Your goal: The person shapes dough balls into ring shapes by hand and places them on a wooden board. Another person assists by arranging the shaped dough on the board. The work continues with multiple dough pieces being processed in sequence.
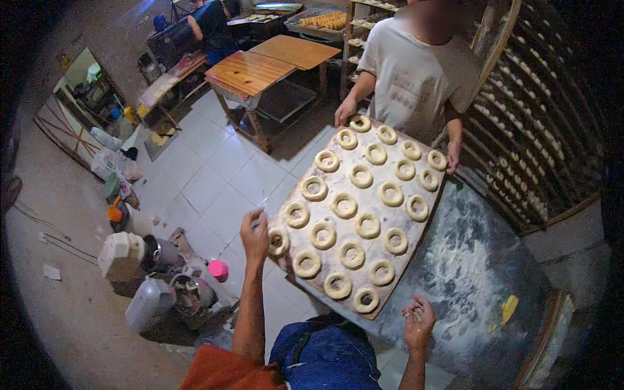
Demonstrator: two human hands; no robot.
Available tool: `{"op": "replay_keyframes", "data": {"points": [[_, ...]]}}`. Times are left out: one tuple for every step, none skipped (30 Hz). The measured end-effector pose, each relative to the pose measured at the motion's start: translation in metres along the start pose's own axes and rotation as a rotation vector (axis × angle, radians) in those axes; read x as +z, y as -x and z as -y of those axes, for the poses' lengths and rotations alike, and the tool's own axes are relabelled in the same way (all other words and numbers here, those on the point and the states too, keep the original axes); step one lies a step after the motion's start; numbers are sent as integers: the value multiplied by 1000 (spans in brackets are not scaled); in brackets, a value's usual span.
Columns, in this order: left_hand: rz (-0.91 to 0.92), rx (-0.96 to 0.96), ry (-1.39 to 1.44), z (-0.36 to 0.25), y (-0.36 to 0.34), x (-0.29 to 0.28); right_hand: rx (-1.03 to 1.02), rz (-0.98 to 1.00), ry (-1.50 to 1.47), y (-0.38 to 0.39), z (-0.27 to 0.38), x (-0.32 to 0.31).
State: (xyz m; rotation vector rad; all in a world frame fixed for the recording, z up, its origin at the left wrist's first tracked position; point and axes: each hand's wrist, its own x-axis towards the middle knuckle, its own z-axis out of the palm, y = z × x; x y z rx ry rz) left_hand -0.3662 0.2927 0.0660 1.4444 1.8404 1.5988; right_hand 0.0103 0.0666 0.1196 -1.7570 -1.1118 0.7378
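A wide board (380, 188) carries several rows of pale dough rings (343, 205). It tilts across the view, its near corner over a floury dark worktable (455, 260). A co-worker in a light T-shirt (409, 71) grips the far end with both hands. My left hand (255, 235) is raised beside the board's left corner, nearest the end dough ring (278, 241); its fingers are loosely bent and appear to hold nothing. Off the board's near right corner, my right hand (419, 322) is above the worktable edge, palm up, fingers apart and empty.
A yellow scraper-like piece (509, 310) lies on the worktable. Racks of dough pieces (533, 143) line the right side. Behind stands a wooden table (260, 65). Containers (149, 305) and a pink tub (218, 270) sit on the left floor. Another person (211, 29) stands at the back.
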Motion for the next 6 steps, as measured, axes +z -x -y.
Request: {"op": "replay_keyframes", "data": {"points": [[38,-180,-32,-3,23,-29,13,6,-65,8,5,7],[44,-328,-79,-6,44,-57,32,21,-161,17,11,16],[42,-323,-114,-9,61,-75,44,36,-259,24,16,29],[33,-282,-61,-11,76,-90,16,56,-216,30,22,43],[46,-229,-85,-12,91,-102,29,142,-269,42,28,57],[21,-197,-91,-7,85,-117,32,232,-324,54,36,71]]}}
